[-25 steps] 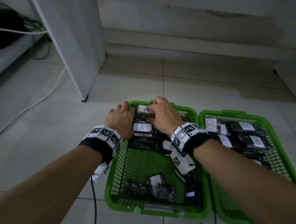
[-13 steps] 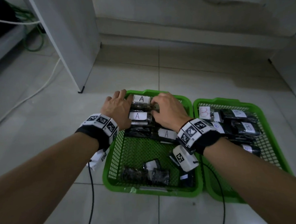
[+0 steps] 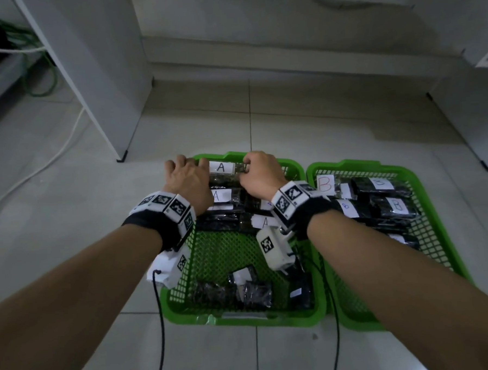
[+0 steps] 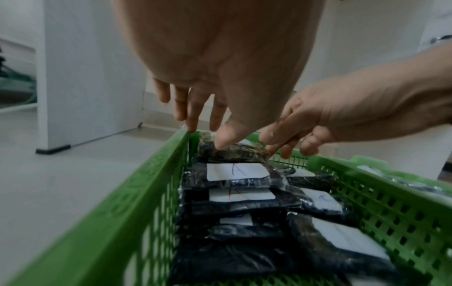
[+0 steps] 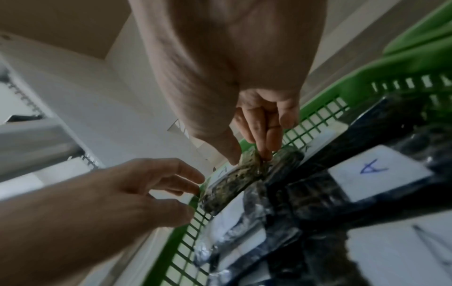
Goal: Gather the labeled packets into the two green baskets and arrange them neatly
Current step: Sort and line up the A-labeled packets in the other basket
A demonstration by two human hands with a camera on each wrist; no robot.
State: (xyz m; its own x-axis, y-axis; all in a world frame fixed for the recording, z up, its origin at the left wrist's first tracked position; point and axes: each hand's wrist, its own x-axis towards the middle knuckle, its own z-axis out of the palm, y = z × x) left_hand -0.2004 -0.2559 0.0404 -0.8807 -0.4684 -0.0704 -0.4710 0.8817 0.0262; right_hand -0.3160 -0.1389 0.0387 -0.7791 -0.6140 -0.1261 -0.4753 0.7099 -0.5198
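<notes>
Right hand (image 5: 247, 81) first: thumb and forefingers (image 5: 259, 133) narrow to a pinch on the right end of the top A packet (image 3: 222, 169), up at twelve o'clock in the left basket (image 3: 183, 284). The left hand (image 3: 187, 179) sits at nine o'clock of that packet, thumb pressing its near-left corner, the other fingers (image 4: 193, 108) hanging fairly straight over the basket's rim; whether they touch the rim is hard to say, since the wrist view is blurred. To seat this one well, I'd square its long edge to the far wall and slide it flush against the next A packet (image 3: 223, 195) at six o'clock, label facing up.

The packets are soft clear pouches, crinkly and glossy, stuffed with dark lumpy contents, each carrying a flat white paper label. The basket is stiff green plastic with lattice walls and floor. Loose packets (image 3: 251, 289) lie jumbled at its six o'clock end. The right basket (image 3: 435, 248) at three o'clock holds the B packets (image 3: 393, 205) in rows
</notes>
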